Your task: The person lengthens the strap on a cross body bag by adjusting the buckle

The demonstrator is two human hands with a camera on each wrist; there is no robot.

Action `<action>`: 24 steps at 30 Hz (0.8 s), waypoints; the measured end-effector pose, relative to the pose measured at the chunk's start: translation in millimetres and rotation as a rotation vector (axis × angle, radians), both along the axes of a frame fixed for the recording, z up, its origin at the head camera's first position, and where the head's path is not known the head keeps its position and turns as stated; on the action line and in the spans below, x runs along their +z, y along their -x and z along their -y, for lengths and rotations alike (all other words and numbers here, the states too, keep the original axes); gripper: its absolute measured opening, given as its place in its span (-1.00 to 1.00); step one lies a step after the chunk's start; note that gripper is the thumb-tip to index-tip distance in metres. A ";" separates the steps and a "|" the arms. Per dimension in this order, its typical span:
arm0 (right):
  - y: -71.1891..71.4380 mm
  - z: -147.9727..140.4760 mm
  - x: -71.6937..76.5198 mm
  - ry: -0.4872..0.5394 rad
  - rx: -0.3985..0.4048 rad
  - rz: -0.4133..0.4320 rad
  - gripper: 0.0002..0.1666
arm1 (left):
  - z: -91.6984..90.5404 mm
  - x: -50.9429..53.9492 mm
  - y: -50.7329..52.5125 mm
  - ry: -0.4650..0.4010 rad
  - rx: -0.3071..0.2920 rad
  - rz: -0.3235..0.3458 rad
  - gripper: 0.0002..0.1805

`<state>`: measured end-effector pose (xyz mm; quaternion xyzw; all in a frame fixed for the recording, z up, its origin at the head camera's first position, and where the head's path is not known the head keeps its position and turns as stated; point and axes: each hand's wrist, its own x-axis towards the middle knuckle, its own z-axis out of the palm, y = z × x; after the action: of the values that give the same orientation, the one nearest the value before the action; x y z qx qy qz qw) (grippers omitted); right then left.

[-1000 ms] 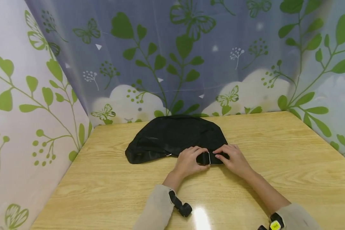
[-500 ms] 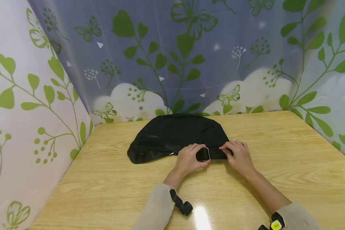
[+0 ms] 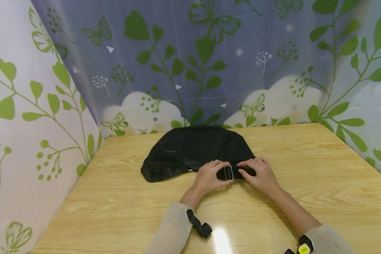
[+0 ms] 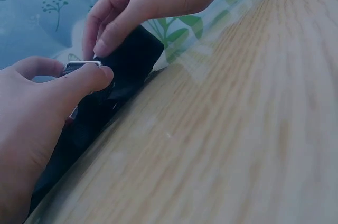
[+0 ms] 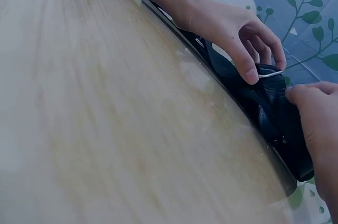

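A black fabric bag [image 3: 200,146] lies flat on the table, its curved side away from me. At its near right edge, my left hand [image 3: 208,178] holds a silver metal strap buckle [image 3: 233,173] between thumb and fingers. Black webbing strap [image 5: 274,91] runs through this buckle, as the right wrist view shows. Just to the right, my right hand [image 3: 260,175] pinches the strap with thumb and fingertips close to the buckle. The left wrist view has the buckle frame [image 4: 84,63] standing up from the strap, with the right fingers [image 4: 108,36] beyond it.
The wooden table [image 3: 114,211] extends around the bag on all sides. A patterned curtain [image 3: 165,70] hangs along the table's back edge, behind the bag. A small metal piece [image 3: 191,170] shows at the bag's near edge, left of my hands.
My right hand moved right, away from the buckle, then came back left beside it. The left hand stayed on the buckle, which has tilted a little. The bag has shifted slightly right.
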<state>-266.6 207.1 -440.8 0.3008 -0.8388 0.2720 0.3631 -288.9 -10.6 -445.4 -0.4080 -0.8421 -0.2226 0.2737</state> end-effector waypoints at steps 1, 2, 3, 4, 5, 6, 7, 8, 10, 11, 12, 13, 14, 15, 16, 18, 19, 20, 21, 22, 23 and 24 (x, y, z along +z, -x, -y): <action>0.1 0.8 -0.3 -0.013 0.024 -0.007 -0.75 | 0.1 0.1 -0.2 0.003 -0.004 -0.006 -0.42; 0.1 1.4 -0.5 -0.018 0.043 -0.010 -0.72 | 0.2 0.1 -0.4 0.005 -0.003 -0.016 -0.42; 0.4 1.8 -0.8 -0.016 0.048 -0.012 -0.71 | 0.2 0.3 -0.5 0.004 0.002 -0.027 -0.43; 0.5 2.1 -0.8 -0.011 0.045 -0.016 -0.70 | 0.2 0.4 -0.5 0.002 0.008 -0.040 -0.44; 0.4 2.2 -0.8 -0.004 0.034 -0.020 -0.69 | 0.1 0.6 -0.4 0.000 0.013 -0.052 -0.45; 0.5 2.2 -0.9 0.005 0.022 -0.022 -0.68 | 0.0 0.5 -0.3 -0.001 0.020 -0.062 -0.45; 0.6 2.1 -1.0 0.011 0.010 -0.021 -0.68 | 0.0 0.5 -0.3 -0.002 0.026 -0.068 -0.46; 0.6 1.9 -1.0 0.015 -0.001 -0.020 -0.68 | -0.1 0.5 -0.2 -0.001 0.033 -0.070 -0.47; 0.5 1.6 -0.9 0.015 -0.016 -0.016 -0.70 | -0.2 -0.2 0.2 0.003 0.041 -0.059 -0.46; 0.4 1.6 -1.0 0.012 -0.019 -0.012 -0.71 | -0.2 -0.7 0.2 0.008 0.046 -0.045 -0.46; 0.3 1.4 -1.3 0.010 -0.022 -0.009 -0.71 | -0.2 -1.2 0.3 0.016 0.051 -0.024 -0.45; -0.1 1.4 -1.3 0.008 -0.025 -0.007 -0.72 | -0.3 -1.6 0.3 0.026 0.056 -0.002 -0.44; -0.4 1.4 -1.4 0.008 -0.027 -0.005 -0.72 | -0.4 -2.0 0.4 0.038 0.062 0.018 -0.43; -0.7 1.4 -1.4 0.009 -0.030 -0.002 -0.73 | -0.5 -2.3 0.3 0.050 0.067 0.041 -0.41; -0.9 1.3 -1.6 0.011 -0.033 0.000 -0.73 | -0.6 -2.5 0.4 0.066 0.075 0.062 -0.39; -1.1 1.2 -1.9 0.013 -0.041 0.006 -0.74 | -0.8 -2.6 0.4 0.098 0.092 0.090 -0.34; -1.1 1.2 -1.8 0.014 -0.043 0.011 -0.74 | -1.0 -2.4 0.5 0.110 0.101 0.100 -0.31; -0.9 1.1 -1.9 0.016 -0.046 0.015 -0.75 | -1.1 -2.1 0.5 0.118 0.108 0.109 -0.30; -0.7 1.0 -1.9 0.015 -0.048 0.017 -0.75 | -1.1 -2.0 0.6 0.122 0.113 0.118 -0.30; -0.4 0.9 -1.9 0.015 -0.049 0.018 -0.75 | -1.1 -1.9 0.8 0.126 0.118 0.124 -0.31; -0.2 0.7 -1.9 0.016 -0.048 0.019 -0.76 | -1.0 -1.7 0.9 0.125 0.120 0.128 -0.32; 0.0 0.6 -1.9 0.018 -0.046 0.016 -0.76 | -1.0 -1.6 1.2 0.121 0.119 0.132 -0.35</action>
<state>-266.6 206.5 -442.7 0.2761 -0.8460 0.2735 0.3650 -290.1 -9.6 -447.0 -0.3574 -0.8929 -0.1813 0.2053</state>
